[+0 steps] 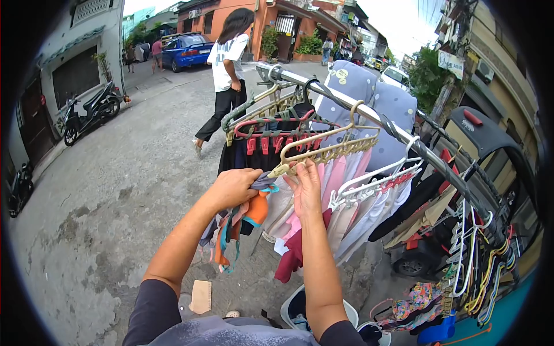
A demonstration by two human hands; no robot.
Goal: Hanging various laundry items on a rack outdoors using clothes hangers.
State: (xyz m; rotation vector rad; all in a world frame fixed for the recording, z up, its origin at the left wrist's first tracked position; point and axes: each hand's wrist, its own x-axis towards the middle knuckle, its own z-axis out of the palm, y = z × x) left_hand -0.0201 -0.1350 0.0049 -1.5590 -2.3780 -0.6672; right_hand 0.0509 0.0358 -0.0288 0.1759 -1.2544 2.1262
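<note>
A tan plastic clip hanger (320, 140) hangs by its hook from a metal rail (368, 113), with pink and white cloths clipped along it. My left hand (236, 187) grips a bunch of small garments, one orange with blue trim (258, 209), against the hanger's near end. At that same end my right hand (308, 187) has its thumb and fingertips around a tan clip. Behind it hangs a pink clip hanger (259, 125) with dark clothes. A white clip hanger (372, 179) holding pale cloths is on the right.
Polka-dotted grey pillows (391, 125) rest behind the rail. Empty hangers (463, 259) and a floral garment (417, 300) hang at lower right. A white tub (351, 315) stands below my right arm. A person (231, 65) walks past on the street; a motorcycle (91, 110) is parked at left.
</note>
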